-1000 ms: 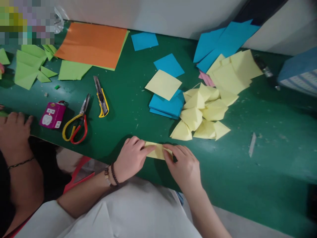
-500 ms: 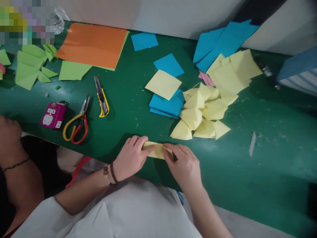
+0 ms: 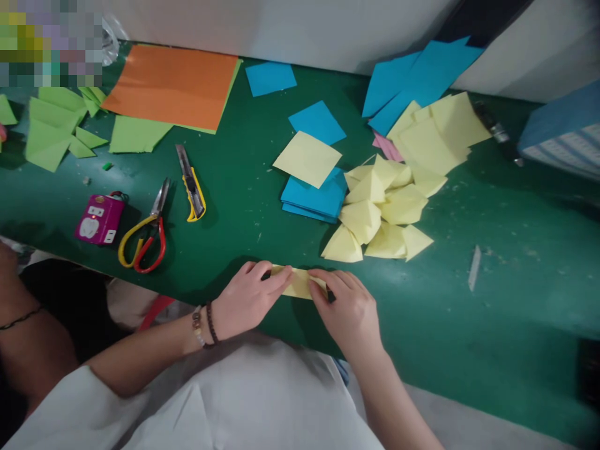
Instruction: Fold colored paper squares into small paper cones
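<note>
A narrow folded strip of pale yellow paper [image 3: 299, 284] lies at the front edge of the green table, between my hands. My left hand [image 3: 250, 294] presses its fingers on the strip's left end. At the right end, my right hand [image 3: 347, 303] pinches the paper between thumb and fingers. Just beyond are several folded yellow paper pieces [image 3: 360, 219] in a cluster. A yellow square [image 3: 307, 159] rests partly over a stack of blue paper [image 3: 312, 203].
Scissors [image 3: 149, 234], a yellow cutter [image 3: 192, 187] and a purple socket box [image 3: 100, 219] lie left. Orange sheets [image 3: 173, 84] and green pieces [image 3: 54, 128] are behind them. Another person's arm [image 3: 32, 331] is at lower left. A blue box [image 3: 562, 134] stands right.
My left hand's fingers have shifted along the strip, a little up and over its top edge. The other person's arm has moved slightly left and down.
</note>
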The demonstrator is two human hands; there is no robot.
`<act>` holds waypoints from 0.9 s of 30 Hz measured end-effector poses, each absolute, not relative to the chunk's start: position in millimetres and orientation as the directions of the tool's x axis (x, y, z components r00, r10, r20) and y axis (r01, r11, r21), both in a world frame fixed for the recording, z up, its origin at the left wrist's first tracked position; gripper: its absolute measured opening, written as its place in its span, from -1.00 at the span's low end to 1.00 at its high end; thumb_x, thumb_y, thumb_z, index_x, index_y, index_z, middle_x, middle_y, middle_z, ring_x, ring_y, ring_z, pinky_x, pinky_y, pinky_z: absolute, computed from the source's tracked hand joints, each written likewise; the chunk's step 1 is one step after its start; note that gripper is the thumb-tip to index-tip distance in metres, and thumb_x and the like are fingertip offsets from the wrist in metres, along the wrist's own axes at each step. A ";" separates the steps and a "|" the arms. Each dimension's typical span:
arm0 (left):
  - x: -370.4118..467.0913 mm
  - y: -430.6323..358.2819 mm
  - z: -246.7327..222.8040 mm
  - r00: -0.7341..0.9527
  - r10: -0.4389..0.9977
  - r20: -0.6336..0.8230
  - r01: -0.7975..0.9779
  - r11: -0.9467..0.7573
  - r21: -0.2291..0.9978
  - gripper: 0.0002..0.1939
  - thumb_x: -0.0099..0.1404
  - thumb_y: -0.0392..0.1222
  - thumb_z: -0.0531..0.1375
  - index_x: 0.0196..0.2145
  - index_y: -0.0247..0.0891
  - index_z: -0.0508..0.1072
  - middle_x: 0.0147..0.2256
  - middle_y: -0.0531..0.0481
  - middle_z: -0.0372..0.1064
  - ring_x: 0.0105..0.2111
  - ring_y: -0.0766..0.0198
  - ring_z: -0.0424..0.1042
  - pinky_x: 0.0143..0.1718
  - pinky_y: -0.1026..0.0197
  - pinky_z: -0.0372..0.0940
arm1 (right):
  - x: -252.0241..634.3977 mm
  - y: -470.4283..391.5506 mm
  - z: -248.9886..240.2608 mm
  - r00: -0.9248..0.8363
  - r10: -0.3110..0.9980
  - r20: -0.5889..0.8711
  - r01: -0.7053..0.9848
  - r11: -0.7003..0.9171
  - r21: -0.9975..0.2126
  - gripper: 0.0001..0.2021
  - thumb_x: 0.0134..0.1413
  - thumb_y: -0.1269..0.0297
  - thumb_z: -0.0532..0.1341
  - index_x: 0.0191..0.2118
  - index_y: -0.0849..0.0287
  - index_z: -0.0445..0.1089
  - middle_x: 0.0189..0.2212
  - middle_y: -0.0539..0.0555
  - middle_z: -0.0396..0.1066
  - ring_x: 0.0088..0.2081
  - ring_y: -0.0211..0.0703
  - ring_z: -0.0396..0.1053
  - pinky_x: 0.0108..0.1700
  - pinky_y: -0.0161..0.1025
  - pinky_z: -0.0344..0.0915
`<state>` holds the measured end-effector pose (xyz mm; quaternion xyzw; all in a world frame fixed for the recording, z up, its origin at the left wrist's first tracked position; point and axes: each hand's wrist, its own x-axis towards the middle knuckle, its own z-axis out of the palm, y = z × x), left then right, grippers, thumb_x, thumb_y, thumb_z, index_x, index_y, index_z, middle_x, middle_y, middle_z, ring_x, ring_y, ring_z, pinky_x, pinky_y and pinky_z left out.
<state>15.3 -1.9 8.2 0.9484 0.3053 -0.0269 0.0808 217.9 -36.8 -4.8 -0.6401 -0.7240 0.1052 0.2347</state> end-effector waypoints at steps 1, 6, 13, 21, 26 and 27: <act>15.5 -2.2 8.1 0.808 0.581 -0.096 0.589 -0.796 0.137 -0.59 0.45 -0.35 -0.07 0.21 -0.33 0.24 0.16 -0.13 0.27 -0.10 0.15 0.26 -0.24 0.11 0.20 | 219.0 -36.6 -3.7 -0.080 0.976 0.201 0.872 0.166 -0.460 -0.87 0.21 0.34 0.15 -0.26 0.16 0.46 -0.44 0.03 0.48 -0.41 -0.17 0.36 -0.32 -0.23 0.32; 16.6 -3.2 9.8 0.801 0.589 -0.106 0.598 -0.793 0.114 -0.59 0.44 -0.33 -0.04 0.21 -0.30 0.23 0.20 -0.11 0.22 -0.09 0.15 0.25 -0.23 0.12 0.21 | 225.2 -49.6 18.6 -0.007 0.970 0.241 0.870 0.125 -0.476 -0.85 0.20 0.29 0.17 -0.12 0.12 0.39 -0.23 0.10 0.51 -0.38 -0.18 0.41 -0.27 -0.19 0.38; 15.2 -2.2 5.4 0.795 0.603 -0.062 0.604 -0.781 0.158 -0.61 0.44 -0.29 0.00 0.19 -0.29 0.26 0.17 -0.13 0.25 -0.09 0.15 0.27 -0.23 0.13 0.21 | 201.3 -89.7 30.4 -0.193 0.966 -0.169 0.558 -0.034 -0.829 -0.84 0.18 0.38 0.10 -0.12 0.08 0.27 0.08 0.21 0.41 -0.62 -0.41 0.31 -0.53 -0.34 0.35; 15.3 -0.9 6.3 0.790 0.612 -0.040 0.607 -0.771 0.191 -0.63 0.46 -0.27 -0.03 0.17 -0.30 0.29 0.17 -0.09 0.27 -0.09 0.15 0.25 -0.21 0.13 0.23 | 185.9 -96.6 20.4 -0.227 0.929 -0.294 0.482 -0.155 -0.862 -0.75 0.12 0.40 0.07 -0.07 0.07 0.18 0.14 0.23 0.35 -0.60 -0.40 0.33 -0.53 -0.34 0.34; 15.1 -0.8 6.9 0.790 0.612 -0.041 0.607 -0.771 0.195 -0.63 0.45 -0.25 -0.02 0.17 -0.27 0.30 0.14 -0.11 0.29 -0.10 0.16 0.26 -0.22 0.13 0.23 | 185.0 -102.9 20.2 -0.154 0.929 -0.336 0.452 -0.236 -0.860 -0.74 0.14 0.38 0.07 -0.04 0.06 0.17 0.13 0.23 0.35 -0.62 -0.40 0.33 -0.54 -0.33 0.36; 15.0 -0.9 6.6 0.791 0.610 -0.042 0.606 -0.773 0.190 -0.63 0.45 -0.25 -0.01 0.17 -0.26 0.29 0.14 -0.12 0.29 -0.10 0.16 0.26 -0.22 0.13 0.23 | 185.3 -104.4 19.7 -0.127 0.932 -0.340 0.447 -0.252 -0.858 -0.75 0.14 0.37 0.07 -0.04 0.07 0.18 0.16 0.26 0.32 -0.62 -0.40 0.33 -0.53 -0.32 0.37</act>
